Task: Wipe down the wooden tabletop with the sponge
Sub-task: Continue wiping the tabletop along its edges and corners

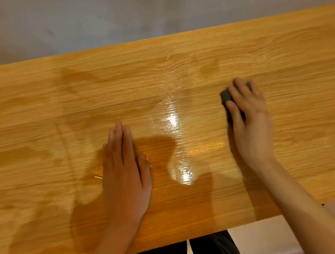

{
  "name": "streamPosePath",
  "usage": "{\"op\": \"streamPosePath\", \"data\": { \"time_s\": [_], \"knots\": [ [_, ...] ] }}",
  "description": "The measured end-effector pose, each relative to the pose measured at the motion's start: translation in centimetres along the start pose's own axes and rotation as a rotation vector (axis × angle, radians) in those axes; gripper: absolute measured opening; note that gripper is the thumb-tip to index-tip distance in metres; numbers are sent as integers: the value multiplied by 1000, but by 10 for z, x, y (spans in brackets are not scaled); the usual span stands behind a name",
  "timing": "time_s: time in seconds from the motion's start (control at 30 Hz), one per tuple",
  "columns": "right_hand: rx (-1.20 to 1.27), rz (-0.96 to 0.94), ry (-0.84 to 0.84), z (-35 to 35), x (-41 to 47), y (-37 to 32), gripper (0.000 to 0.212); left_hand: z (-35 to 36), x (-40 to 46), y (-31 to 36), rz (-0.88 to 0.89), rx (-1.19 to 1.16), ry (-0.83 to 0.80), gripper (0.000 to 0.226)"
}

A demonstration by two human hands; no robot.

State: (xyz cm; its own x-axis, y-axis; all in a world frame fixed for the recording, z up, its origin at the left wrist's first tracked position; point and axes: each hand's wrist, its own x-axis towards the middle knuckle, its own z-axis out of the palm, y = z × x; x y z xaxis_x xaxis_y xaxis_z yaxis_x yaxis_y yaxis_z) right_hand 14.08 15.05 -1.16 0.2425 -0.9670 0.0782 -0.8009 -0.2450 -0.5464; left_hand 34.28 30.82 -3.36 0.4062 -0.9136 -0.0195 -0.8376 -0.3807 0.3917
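The right hand [249, 121] presses a dark grey rectangular sponge [226, 96] against the glossy light-wood surface [173, 63], fingers curled around it. The left hand [125, 174] lies flat, fingers extended, holding nothing. Risk: wet film between the hands could let the bracing palm slip. Nothing obstructs beyond the fingertips.

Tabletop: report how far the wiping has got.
Done: a wet, glossy patch shines at the middle of the tabletop. In hand: the right hand presses the dark sponge right of that patch; the left hand lies flat. Left: far strip and both ends look dull.
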Motion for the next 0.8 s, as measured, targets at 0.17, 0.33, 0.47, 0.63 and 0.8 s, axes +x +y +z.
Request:
{"op": "streamPosePath", "data": {
  "time_s": [0.17,0.33,0.47,0.63,0.8],
  "knots": [
    [9,-40,35,58,0,-71,30,1,-2,1,-21,-23,-6,58],
    [8,-242,-100,59,1,-71,32,-5,4,-2,31,-118,-38,59],
    [13,-57,-65,8,2,-10,36,-20,49,-14,42,-121,-8,58],
    [11,184,115,1,16,-1,34,-17,101,-36,134,-16,55,54],
    [-68,-65,55,77,12,-77,30,-13,98,-36,144,58,47,57]
  ]
}}
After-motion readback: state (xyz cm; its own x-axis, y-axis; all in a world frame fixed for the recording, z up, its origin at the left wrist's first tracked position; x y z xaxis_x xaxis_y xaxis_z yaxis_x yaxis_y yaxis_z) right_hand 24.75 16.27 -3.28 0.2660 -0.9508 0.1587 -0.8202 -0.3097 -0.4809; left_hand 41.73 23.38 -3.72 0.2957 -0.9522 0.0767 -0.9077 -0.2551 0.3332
